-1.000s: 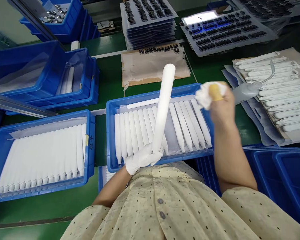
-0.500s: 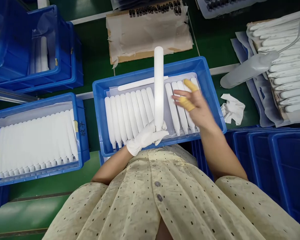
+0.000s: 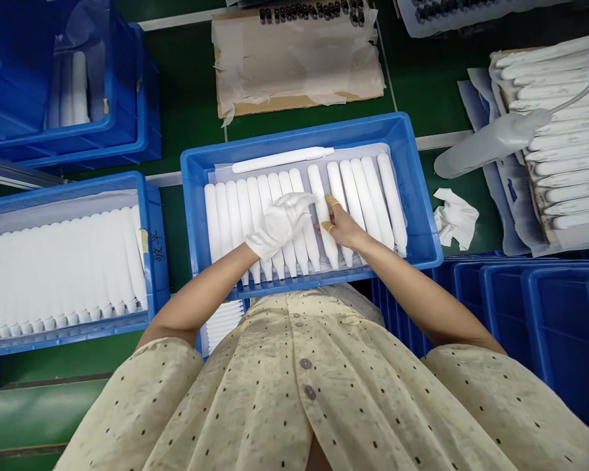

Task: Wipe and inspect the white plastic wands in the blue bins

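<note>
White, smooth tube-shaped pieces with narrowed lower ends lie side by side in a blue bin (image 3: 299, 140) in front of me. My right hand (image 3: 346, 229), with yellow finger covers, closes its fingertips round the middle of one white tube (image 3: 315, 178) between the left row and the right group. My left hand (image 3: 279, 222) wears a white glove. Its fingers are stretched out over the left row (image 3: 233, 216), with the tips close beside the same tube. Another white tube (image 3: 279, 159) lies crosswise along the bin's far side.
To the left, a second blue bin (image 3: 153, 261) holds a packed row of white tubes. Stacked blue bins (image 3: 122, 85) stand behind it. A paper-covered board (image 3: 299, 59), a squeeze bottle (image 3: 491, 144), a crumpled white cloth (image 3: 455, 217) and piled white tubes (image 3: 569, 150) are around the bench.
The tube that my left hand held upright now lies in the bin. My left hand has moved up over the row, and my right hand has come left and down onto a tube.
</note>
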The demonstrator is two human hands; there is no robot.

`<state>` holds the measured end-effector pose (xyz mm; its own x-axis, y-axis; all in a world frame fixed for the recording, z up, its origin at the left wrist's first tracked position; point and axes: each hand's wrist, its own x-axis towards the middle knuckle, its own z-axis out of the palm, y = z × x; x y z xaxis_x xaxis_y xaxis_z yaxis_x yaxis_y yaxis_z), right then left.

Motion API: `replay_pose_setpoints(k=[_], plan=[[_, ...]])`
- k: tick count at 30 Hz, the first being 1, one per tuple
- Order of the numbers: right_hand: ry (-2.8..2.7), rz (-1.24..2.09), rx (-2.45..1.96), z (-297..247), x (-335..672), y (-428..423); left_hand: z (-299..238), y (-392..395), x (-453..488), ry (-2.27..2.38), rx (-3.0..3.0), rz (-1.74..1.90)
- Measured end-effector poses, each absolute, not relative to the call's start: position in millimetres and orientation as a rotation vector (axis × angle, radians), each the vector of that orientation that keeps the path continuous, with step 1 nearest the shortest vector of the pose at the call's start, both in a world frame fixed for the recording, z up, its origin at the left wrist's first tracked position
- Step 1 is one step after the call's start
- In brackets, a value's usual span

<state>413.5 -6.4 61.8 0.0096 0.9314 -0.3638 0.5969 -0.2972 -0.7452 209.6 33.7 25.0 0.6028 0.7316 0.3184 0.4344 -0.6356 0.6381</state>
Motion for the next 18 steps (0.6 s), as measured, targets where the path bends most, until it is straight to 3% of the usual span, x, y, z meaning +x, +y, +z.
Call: replay_pose_setpoints(k=[11,15,18], plan=[[-2.206,0.705,-2.363,91,384,-4,-10,41,234,0.941,2.495,0.766],[-2.261,0.621,-2.302,93,387,1,-7,33,237,0.98,2.525,0.688],[-2.053,0.573,-2.053,106,443,-4,-5,22,239,0.866,2.587,0.573]])
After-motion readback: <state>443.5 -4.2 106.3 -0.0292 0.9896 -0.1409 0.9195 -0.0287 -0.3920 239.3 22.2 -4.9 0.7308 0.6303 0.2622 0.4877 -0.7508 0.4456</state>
